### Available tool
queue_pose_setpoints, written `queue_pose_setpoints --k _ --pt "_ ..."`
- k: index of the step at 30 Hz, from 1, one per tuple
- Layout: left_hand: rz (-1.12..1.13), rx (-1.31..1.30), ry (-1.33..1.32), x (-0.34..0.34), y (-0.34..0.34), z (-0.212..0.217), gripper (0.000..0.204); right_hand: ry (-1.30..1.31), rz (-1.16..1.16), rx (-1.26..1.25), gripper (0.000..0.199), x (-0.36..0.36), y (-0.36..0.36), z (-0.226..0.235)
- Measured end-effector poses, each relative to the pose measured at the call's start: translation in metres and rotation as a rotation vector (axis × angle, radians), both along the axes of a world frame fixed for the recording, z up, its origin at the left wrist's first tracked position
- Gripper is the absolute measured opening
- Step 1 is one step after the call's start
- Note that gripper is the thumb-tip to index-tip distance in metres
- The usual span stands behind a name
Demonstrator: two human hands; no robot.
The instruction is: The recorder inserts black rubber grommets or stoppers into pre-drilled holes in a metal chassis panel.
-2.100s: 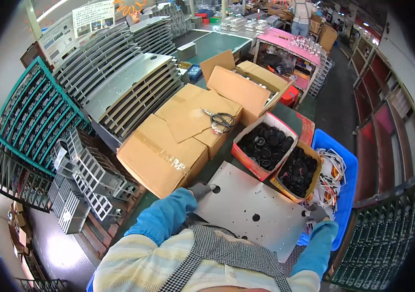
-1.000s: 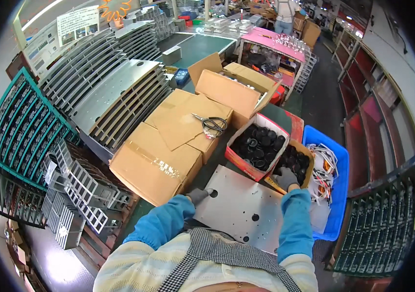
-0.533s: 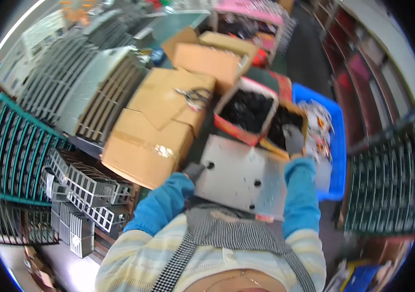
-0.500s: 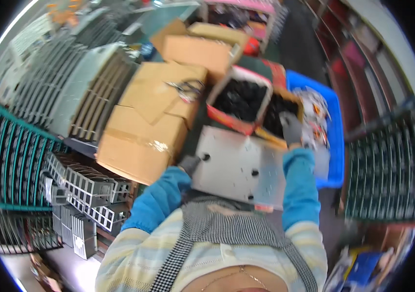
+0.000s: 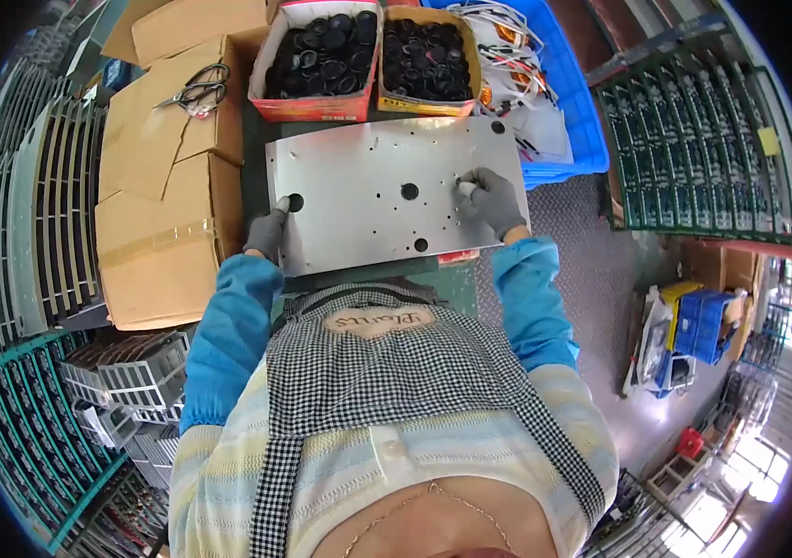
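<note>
A flat silver metal panel (image 5: 349, 158) with several small holes and larger dark round spots lies in front of me. Whether those spots are open holes or fitted black parts, I cannot tell. My left hand (image 5: 269, 231), in a grey glove with bare-looking fingertips, grips the panel's left edge, its thumb on top beside a dark round spot. Over the panel's right part, my right hand (image 5: 492, 202) is closed, thumb and fingers pinched near the surface. Anything small between them is hidden. Beyond the panel stand a red-and-white box (image 5: 312, 110) and a yellow box (image 5: 426, 107), both filled with black round caps.
Cardboard boxes (image 5: 159, 228) stand at the left, with scissors (image 5: 201, 90) on top. A blue crate (image 5: 585, 121) at the far right holds white cables and orange-wound parts. Racks of green circuit boards (image 5: 693, 139) stand right; metal frames (image 5: 61, 205) line the left.
My right hand has come out of the yellow box and is now over the panel's right part. My left hand stays at the panel's left edge. The whole view has turned and shifted.
</note>
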State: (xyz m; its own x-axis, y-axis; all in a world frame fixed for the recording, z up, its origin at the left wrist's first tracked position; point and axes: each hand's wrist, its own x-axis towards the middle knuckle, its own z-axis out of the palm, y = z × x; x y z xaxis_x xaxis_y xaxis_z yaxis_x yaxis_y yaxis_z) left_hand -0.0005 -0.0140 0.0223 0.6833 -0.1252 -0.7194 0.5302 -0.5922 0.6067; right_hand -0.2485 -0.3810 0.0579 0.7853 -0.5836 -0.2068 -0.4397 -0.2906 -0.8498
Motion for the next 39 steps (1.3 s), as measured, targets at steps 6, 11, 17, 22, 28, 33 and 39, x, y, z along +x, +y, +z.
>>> queue_pose_setpoints --k 6,11,17,22,28,33,39 --pt "-0.015 0.022 -0.039 -0.007 -0.001 0.005 0.080 0.097 0.055 0.205 0.021 0.016 0.050 0.021" --pt "-0.087 0.050 -0.147 -0.004 0.005 -0.004 0.080 0.018 0.279 -0.618 0.022 -0.014 0.098 -0.004" --pt "-0.010 0.029 -0.168 -0.011 -0.003 0.006 0.079 0.080 0.207 -0.770 0.014 -0.035 0.131 -0.004" --pt "-0.020 0.033 -0.269 -0.016 -0.003 0.004 0.078 0.193 0.271 -0.773 0.015 -0.023 0.141 0.017" --pt "-0.051 0.051 -0.206 -0.012 -0.005 0.008 0.079 0.036 0.490 -0.776 0.015 -0.037 0.105 -0.007" --pt "-0.061 0.039 -0.261 -0.006 0.007 -0.017 0.079 -0.041 0.686 -0.829 0.016 -0.023 0.091 -0.004" --pt "-0.065 0.012 -0.217 -0.010 -0.005 0.003 0.079 -0.087 0.787 -0.562 0.019 -0.012 0.053 -0.007"
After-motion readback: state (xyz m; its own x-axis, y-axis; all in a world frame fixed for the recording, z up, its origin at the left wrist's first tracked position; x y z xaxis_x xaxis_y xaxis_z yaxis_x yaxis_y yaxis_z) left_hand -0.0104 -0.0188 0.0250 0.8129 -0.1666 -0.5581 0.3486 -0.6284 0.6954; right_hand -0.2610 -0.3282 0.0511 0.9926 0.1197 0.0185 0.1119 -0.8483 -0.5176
